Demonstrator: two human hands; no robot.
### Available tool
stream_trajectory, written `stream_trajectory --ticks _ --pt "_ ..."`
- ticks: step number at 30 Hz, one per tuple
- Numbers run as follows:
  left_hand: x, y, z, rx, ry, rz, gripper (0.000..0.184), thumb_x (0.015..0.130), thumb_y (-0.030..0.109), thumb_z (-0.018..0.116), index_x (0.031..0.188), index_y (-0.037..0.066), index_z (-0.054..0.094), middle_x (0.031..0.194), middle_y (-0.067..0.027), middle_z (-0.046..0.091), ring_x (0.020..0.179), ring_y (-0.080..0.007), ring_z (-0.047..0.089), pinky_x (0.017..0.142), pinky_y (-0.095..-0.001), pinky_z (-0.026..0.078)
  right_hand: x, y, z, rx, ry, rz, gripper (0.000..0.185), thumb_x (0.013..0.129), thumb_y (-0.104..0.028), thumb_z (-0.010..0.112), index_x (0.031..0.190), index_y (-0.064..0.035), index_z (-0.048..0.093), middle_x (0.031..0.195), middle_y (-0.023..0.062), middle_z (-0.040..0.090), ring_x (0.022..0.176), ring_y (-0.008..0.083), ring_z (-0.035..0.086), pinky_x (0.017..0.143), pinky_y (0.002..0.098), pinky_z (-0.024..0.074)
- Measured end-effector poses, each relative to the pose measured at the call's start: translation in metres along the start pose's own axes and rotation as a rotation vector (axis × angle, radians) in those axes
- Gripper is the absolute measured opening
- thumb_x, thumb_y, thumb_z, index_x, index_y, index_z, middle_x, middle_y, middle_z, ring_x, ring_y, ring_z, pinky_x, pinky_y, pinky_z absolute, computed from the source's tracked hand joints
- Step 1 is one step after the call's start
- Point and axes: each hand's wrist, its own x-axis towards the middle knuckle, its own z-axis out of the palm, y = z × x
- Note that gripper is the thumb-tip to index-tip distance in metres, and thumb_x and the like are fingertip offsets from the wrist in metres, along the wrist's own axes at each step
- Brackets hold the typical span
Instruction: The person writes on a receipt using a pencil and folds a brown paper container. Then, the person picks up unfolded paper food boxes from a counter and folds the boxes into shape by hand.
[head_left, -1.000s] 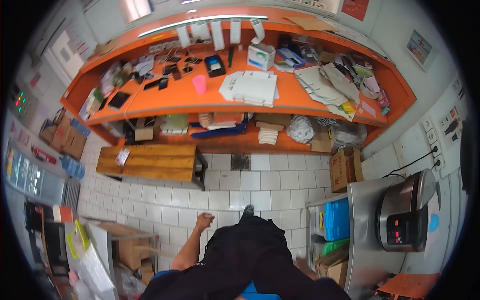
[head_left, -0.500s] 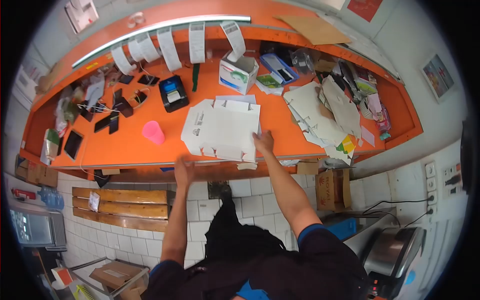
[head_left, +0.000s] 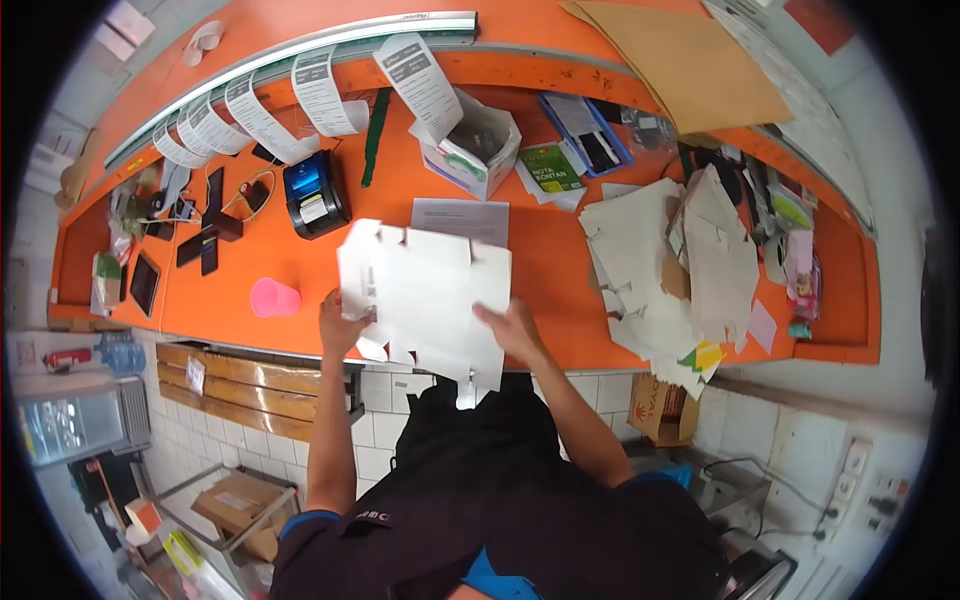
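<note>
A flat, unfolded white cardboard box (head_left: 425, 285) with notched edges is held up in front of me, its near edge past the orange counter's (head_left: 545, 280) front. My left hand (head_left: 343, 322) grips its left side, thumb on top. On the right side, my right hand (head_left: 508, 330) holds it with the thumb over the face and the fingers underneath, hidden. A printed white sheet (head_left: 460, 213) lies on the counter just behind the cardboard. Left of my left hand stands a pink cup (head_left: 275, 297).
A stack of white cardboard pieces (head_left: 640, 260) lies on the right. Behind are a black receipt printer (head_left: 317, 195), an open white carton (head_left: 470, 160) and a blue tray (head_left: 590, 140). Receipts (head_left: 330, 95) hang from a rail. Phones and cables (head_left: 205, 240) cover the left. A wooden bench (head_left: 235, 390) stands below.
My left hand has come up and taken hold of the cardboard's left side. The cardboard has risen off the counter and moved toward me. I have come closer to the counter.
</note>
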Motion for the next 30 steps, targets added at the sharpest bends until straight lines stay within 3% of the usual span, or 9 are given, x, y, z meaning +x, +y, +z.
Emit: stream_trajectory --ticks 4,6,10,13,15,16,18,27,30 --pt "-0.044 0.003 -0.053 -0.889 -0.32 -0.373 0.078 0.064 0.007 0.08 0.134 0.0 0.046 0.122 -0.0102 0.059 0.108 -0.0217 0.059 0.087 -0.0337 0.052 -0.044 -0.031 -0.023 0.284 -0.081 -0.278 0.041 0.087 -0.016 0.071 0.121 0.0025 0.058 0.11 0.0116 0.068 0.097 0.0204 0.065 0.086 0.0345 0.0512" --pt "-0.086 -0.016 -0.093 -0.906 -0.414 -0.469 0.079 0.059 0.001 0.081 0.131 -0.002 0.049 0.116 -0.0073 0.063 0.106 -0.0211 0.06 0.092 -0.0316 0.049 -0.039 -0.041 -0.044 0.329 -0.321 -0.223 0.044 0.087 -0.016 0.07 0.124 0.0023 0.055 0.114 0.0117 0.066 0.1 0.022 0.064 0.088 0.0358 0.0509" --pt "-0.16 0.007 -0.123 -0.886 -0.066 -0.599 0.076 0.062 -0.002 0.079 0.132 -0.003 0.049 0.122 -0.011 0.061 0.112 -0.0244 0.057 0.098 -0.0375 0.045 0.0 -0.047 -0.043 0.129 -0.392 -0.267 0.046 0.087 -0.015 0.07 0.127 0.0019 0.053 0.118 0.0111 0.064 0.106 0.0216 0.062 0.091 0.0351 0.0498" --pt "-0.179 0.071 -0.14 -0.737 0.228 -0.546 0.072 0.066 -0.004 0.074 0.134 -0.005 0.047 0.124 -0.0148 0.058 0.113 -0.0257 0.057 0.098 -0.0368 0.044 0.035 -0.031 -0.013 0.028 -0.142 -0.53 0.048 0.086 -0.012 0.069 0.128 0.0008 0.051 0.111 0.0101 0.065 0.108 0.0217 0.059 0.09 0.0353 0.0479" --pt "-0.219 0.072 -0.173 -0.848 0.382 -0.431 0.071 0.069 -0.006 0.07 0.135 -0.006 0.044 0.126 -0.0169 0.056 0.114 -0.0281 0.055 0.1 -0.039 0.043 0.056 -0.015 -0.008 0.491 -0.634 0.032 0.047 0.084 -0.01 0.07 0.126 -0.0005 0.052 0.105 0.0112 0.063 0.107 0.0261 0.056 0.09 0.039 0.0447" --pt "-0.243 0.079 -0.19 -0.789 0.488 -0.441 0.075 0.069 -0.005 0.072 0.137 -0.004 0.042 0.129 -0.0162 0.054 0.117 -0.0296 0.053 0.103 -0.0419 0.041 0.066 0.004 0.001 0.485 -0.638 0.033 0.047 0.084 -0.01 0.07 0.126 -0.0005 0.052 0.105 0.0112 0.063 0.107 0.0261 0.056 0.09 0.039 0.0447" --pt "-0.294 0.073 -0.225 -0.654 0.57 -0.356 0.074 0.07 -0.002 0.074 0.137 -0.002 0.042 0.13 -0.0157 0.054 0.118 -0.0288 0.052 0.103 -0.0426 0.04 0.085 0.037 0.024 -0.391 0.323 -0.486 0.044 0.086 -0.012 0.069 0.124 -0.0032 0.05 0.107 0.0118 0.059 0.099 0.0286 0.057 0.088 0.0412 0.0453" --pt "-0.366 0.157 -0.268 -0.299 0.778 -0.552 0.061 0.08 0.005 0.074 0.131 -0.003 0.043 0.124 -0.0163 0.057 0.111 -0.026 0.056 0.099 -0.0401 0.043 0.104 -0.008 0.052 -0.402 0.615 -0.577 0.048 0.079 -0.008 0.069 0.121 -0.0011 0.048 0.115 0.0186 0.054 0.114 0.0374 0.048 0.1 0.0482 0.0341" --pt "-0.374 0.148 -0.272 -0.257 0.705 -0.569 0.062 0.081 0.007 0.074 0.135 -0.002 0.043 0.127 -0.0156 0.056 0.115 -0.0254 0.053 0.099 -0.0397 0.042 0.084 0.03 0.041 -0.193 0.27 -0.393 0.043 0.082 -0.011 0.072 0.117 -0.0019 0.051 0.118 0.0162 0.055 0.117 0.0319 0.049 0.099 0.0457 0.0387"
